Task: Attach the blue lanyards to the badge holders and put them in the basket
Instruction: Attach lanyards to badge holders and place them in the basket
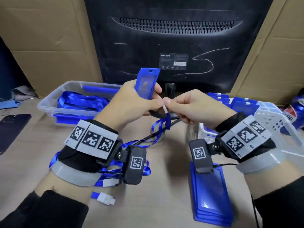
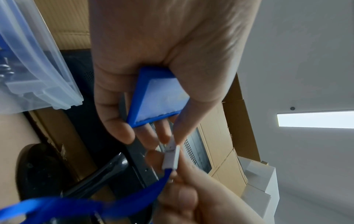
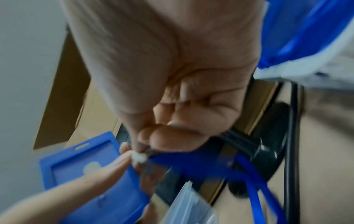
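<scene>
A: Where is the badge holder [image 1: 147,83]?

B: Centre of the head view, upright, gripped low down by the left hand [image 1: 131,102]; its slot is at the top, free.

A: And the lanyard [image 1: 162,127]?

B: Both hands pinch its white clip [image 1: 165,109], the right hand [image 1: 194,109] from the other side. The ribbon droops below toward the table.

A: How would they handle?

B: The holder looks light and rigid, so hold its edges. The ribbon is limp and slippery; hold the stiff clip.
</scene>
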Demonstrator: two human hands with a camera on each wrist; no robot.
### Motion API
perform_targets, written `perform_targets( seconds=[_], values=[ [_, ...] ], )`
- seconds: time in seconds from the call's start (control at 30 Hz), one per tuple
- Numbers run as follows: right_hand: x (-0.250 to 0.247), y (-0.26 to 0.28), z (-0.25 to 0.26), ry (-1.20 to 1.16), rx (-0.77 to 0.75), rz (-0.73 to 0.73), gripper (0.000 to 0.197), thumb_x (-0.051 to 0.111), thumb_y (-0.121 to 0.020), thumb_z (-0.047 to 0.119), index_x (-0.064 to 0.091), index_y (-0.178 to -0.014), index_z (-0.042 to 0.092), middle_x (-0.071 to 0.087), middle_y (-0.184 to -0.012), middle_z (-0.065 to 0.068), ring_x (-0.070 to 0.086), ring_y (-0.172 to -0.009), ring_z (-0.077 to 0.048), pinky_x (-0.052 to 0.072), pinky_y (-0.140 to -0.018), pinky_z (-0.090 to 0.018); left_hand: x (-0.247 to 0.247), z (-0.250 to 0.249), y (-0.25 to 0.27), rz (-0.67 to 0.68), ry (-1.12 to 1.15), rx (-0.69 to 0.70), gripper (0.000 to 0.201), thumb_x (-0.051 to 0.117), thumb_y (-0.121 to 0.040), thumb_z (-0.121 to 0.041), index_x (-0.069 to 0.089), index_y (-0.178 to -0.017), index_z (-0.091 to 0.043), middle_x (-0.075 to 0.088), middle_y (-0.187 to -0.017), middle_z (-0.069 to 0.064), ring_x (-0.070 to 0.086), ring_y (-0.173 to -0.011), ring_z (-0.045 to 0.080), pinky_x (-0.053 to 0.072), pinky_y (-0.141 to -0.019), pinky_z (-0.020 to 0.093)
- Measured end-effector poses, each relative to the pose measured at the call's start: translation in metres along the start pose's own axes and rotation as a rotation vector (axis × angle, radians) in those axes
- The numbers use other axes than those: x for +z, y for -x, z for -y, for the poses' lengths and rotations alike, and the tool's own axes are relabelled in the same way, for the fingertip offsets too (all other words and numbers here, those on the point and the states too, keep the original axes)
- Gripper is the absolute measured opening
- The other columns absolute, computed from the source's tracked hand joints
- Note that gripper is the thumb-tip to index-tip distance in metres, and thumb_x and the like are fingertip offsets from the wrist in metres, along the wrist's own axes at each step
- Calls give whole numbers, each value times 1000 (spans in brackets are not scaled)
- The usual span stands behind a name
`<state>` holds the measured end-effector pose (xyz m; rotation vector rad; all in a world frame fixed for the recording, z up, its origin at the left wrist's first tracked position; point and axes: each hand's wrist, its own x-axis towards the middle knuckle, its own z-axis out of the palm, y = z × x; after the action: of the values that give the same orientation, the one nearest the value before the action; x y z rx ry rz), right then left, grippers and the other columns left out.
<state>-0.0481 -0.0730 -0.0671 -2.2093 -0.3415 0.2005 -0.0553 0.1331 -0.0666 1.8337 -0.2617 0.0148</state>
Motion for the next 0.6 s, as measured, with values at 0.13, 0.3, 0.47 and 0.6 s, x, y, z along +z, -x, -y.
perform_targets(
  seconds=[0.13,0.3,0.47,0.6],
  values=[
    [-5,-1,-5,-142,-143,52,23,73,-95,38,81,-107,21,80,-97,-1,74,-93,-13,58,-88,-30,-1,-2,-5,14,-70,-1,23,80,-87,-10,69,-106,-15,76,-86,3,73,-80,17,63,-76,38],
    [6,-14,-20,-287,-173,12,32,81,-89,7,76,-120,14,82,-100,-9,79,-94,-23,62,-83,-32,1,4,-10,11,-105,-45,20,81,-88,-15,70,-105,-17,78,-93,8,77,-88,25,64,-79,44],
    [4,-17,-23,-260,-173,10,17,81,-90,15,81,-107,16,81,-90,-11,80,-87,-27,64,-86,-50,-4,6,-9,11,-112,-64,19,81,-89,-13,70,-103,-14,76,-92,13,74,-74,19,64,-75,46],
    [-3,-18,-22,-188,-191,37,14,80,-92,17,83,-105,20,81,-88,-9,79,-86,-25,64,-88,-53,-2,7,-9,33,-128,-55,19,81,-89,-11,69,-103,-13,74,-90,14,72,-72,19,64,-75,47]
  ],
)
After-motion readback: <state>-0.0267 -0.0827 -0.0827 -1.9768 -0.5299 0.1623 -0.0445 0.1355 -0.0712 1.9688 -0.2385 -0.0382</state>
